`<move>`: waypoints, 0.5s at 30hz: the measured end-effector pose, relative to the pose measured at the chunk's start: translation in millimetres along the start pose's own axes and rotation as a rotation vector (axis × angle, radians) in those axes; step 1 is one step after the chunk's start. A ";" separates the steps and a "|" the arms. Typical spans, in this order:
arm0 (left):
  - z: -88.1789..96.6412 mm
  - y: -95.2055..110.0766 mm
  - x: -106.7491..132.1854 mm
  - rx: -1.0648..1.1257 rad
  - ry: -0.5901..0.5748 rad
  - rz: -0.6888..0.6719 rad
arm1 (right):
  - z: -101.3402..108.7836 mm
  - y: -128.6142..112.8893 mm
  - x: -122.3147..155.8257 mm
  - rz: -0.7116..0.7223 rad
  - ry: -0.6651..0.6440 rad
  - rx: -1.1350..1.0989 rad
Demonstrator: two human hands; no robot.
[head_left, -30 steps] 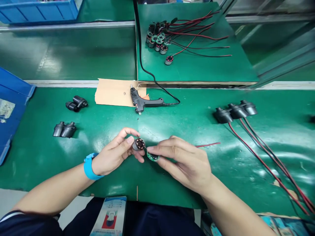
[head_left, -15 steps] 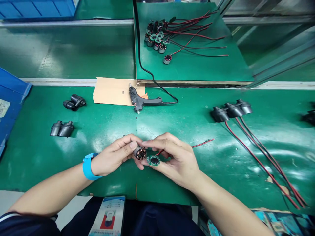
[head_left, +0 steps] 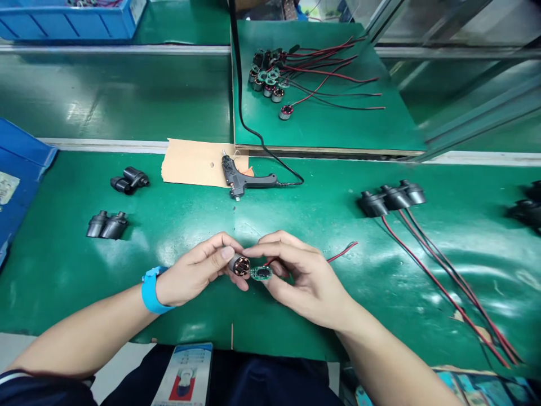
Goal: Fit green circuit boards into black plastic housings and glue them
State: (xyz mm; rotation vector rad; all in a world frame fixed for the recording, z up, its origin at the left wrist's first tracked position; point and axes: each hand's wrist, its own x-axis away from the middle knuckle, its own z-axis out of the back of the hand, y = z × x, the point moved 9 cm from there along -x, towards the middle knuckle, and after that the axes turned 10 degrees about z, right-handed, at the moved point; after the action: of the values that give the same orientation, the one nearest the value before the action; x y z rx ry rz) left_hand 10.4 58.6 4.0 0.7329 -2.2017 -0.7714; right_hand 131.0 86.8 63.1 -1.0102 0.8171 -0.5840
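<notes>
Between thumb and fingers my left hand (head_left: 203, 262) grips a small cylindrical motor stator (head_left: 240, 265), its copper windings facing the camera. Right beside the stator's open end is a round green circuit board (head_left: 261, 273) with a dark middle. My right hand (head_left: 296, 270) is closed round the board, thumb below and fingers above, with its fingertips reaching to the stator. Red and dark wires (head_left: 343, 251) come out behind the right hand. Whether the board is wired to the stator I cannot tell.
Beyond the hands a glue gun (head_left: 245, 179) lies partly on brown cardboard (head_left: 190, 163). Black housings (head_left: 107, 224) stand at the left; wired black housings (head_left: 395, 197) stand at the right. A raised green board (head_left: 329, 129) bears several stators (head_left: 286, 112). Blue bins (head_left: 67, 25) edge the left.
The view has tilted slightly, so the background sits lower. The circuit board has come a little closer to the stator. Both hands keep their holds.
</notes>
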 end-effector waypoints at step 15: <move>-0.5 -4.7 -0.7 -0.107 0.027 0.017 | -12.6 36.5 9.4 -0.387 0.016 -0.324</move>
State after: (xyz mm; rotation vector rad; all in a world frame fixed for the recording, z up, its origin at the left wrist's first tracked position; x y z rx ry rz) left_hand 12.5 55.8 0.7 0.6672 -2.1221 -0.8581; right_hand 128.2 88.9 23.5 -1.4803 0.7476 -0.8058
